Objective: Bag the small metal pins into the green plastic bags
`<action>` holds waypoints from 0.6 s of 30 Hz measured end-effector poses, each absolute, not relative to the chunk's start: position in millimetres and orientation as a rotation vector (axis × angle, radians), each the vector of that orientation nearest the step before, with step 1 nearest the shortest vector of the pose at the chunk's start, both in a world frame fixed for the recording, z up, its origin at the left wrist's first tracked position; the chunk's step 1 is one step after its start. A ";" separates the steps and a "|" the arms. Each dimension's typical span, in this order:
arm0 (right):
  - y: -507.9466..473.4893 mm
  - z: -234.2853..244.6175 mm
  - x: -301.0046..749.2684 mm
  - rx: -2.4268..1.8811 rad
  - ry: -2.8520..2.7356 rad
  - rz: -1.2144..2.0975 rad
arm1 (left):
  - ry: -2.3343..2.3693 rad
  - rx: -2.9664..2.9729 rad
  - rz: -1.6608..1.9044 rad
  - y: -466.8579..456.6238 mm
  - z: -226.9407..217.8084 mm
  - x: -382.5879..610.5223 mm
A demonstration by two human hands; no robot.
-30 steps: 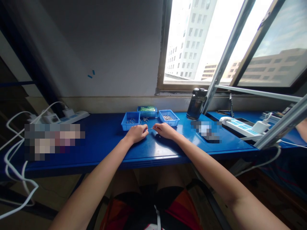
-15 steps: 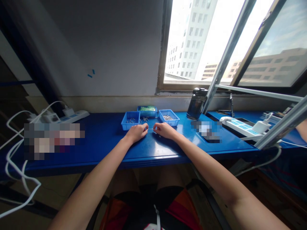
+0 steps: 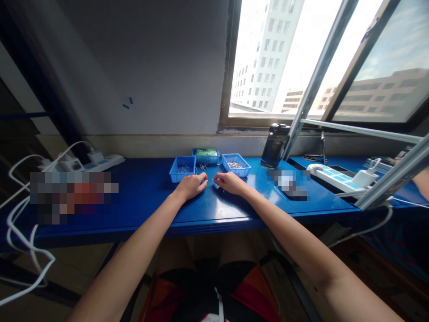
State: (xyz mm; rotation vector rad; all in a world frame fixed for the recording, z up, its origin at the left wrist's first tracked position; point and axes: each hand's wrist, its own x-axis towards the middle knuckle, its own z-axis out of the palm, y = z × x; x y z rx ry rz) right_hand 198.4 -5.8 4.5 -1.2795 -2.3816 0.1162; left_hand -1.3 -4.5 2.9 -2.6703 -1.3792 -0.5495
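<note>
A short, thin metal piece [image 3: 210, 180], like a slim screw or pin, spans the gap between my two hands just above the blue table. My left hand [image 3: 191, 186] pinches one end of it between thumb and fingers. At the other end, my right hand [image 3: 230, 182] has its fingertips closed on the piece. Behind my left hand stands a blue bin [image 3: 182, 175] with a few thin metal parts inside. Another blue bin [image 3: 236, 171], holding many small metal parts, is behind my right hand. Several loose metal pieces [image 3: 203, 167] lie between these bins.
A third blue bin [image 3: 205, 159] with green packaging stands at the back. To the right are a dark bottle [image 3: 275, 145], a metal frame post [image 3: 310, 80] and a white power strip [image 3: 338, 179]. White cables [image 3: 25, 208] hang at the left, near a blurred-out patch.
My hands stay almost in place, still joined by the thin metal piece. The right fingertips have shifted very slightly.
</note>
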 end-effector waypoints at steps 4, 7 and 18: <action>-4.8 3.5 198.4 -1.274 -2.380 0.090 | -1.386 -2.664 -0.547 -6.7 5.0 0.0; -3.5 2.3 199.0 -1.260 -2.373 0.094 | -1.407 -2.657 -0.540 -8.3 6.7 0.9; -3.8 2.7 199.1 -1.234 -2.373 0.101 | -1.432 -2.635 -0.486 -6.5 4.8 0.9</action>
